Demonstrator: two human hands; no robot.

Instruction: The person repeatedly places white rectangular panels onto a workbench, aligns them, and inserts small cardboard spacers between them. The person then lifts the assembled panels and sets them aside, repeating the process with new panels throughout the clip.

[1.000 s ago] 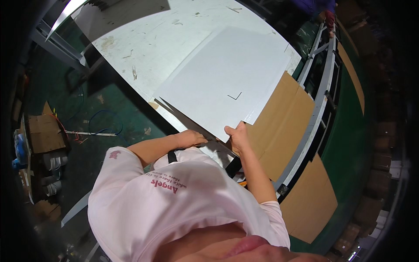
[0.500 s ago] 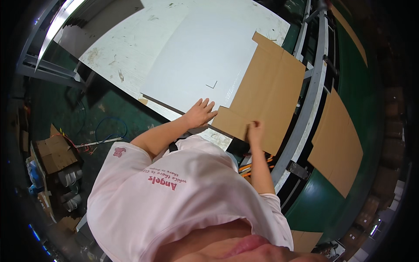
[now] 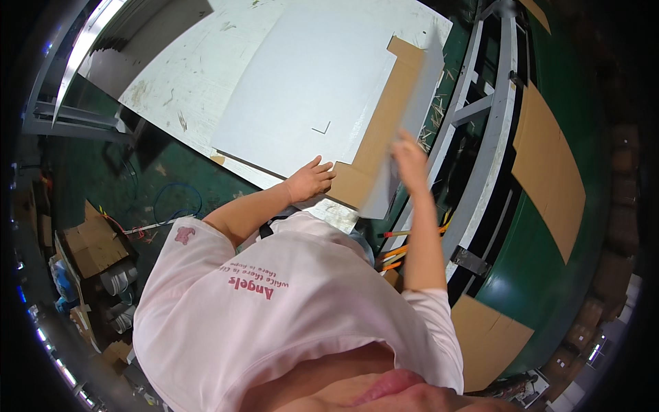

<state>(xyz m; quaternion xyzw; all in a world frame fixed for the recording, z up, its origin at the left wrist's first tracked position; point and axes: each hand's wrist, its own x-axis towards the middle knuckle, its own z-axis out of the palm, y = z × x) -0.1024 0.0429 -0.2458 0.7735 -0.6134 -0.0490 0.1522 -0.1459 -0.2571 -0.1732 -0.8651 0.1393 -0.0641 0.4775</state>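
Observation:
A large cardboard sheet point(image 3: 360, 150), brown inside, lies on the white worktable beneath a flat white panel point(image 3: 302, 89). Its right-hand flap point(image 3: 386, 187) is raised along a fold, showing a pale grey-white outer face blurred by motion. My left hand point(image 3: 310, 181) rests open on the near edge of the white panel, fingers spread toward the brown cardboard. At the flap's free edge is my right hand point(image 3: 410, 161), its fingers curled round that edge and slightly smeared.
The scuffed white worktable point(image 3: 171, 103) extends to the far left. On the right, a grey metal frame point(image 3: 473, 178) borders a green conveyor belt point(image 3: 535, 275) carrying flat cardboard pieces point(image 3: 552, 178). Orange-handled tools point(image 3: 392, 257) sit below my right forearm. Boxes point(image 3: 93, 244) stand at the left.
My right hand has moved farther away and lifted the cardboard's right side, which lay flat before. My left hand has stayed on the panel. Cardboard pieces on the green belt have shifted.

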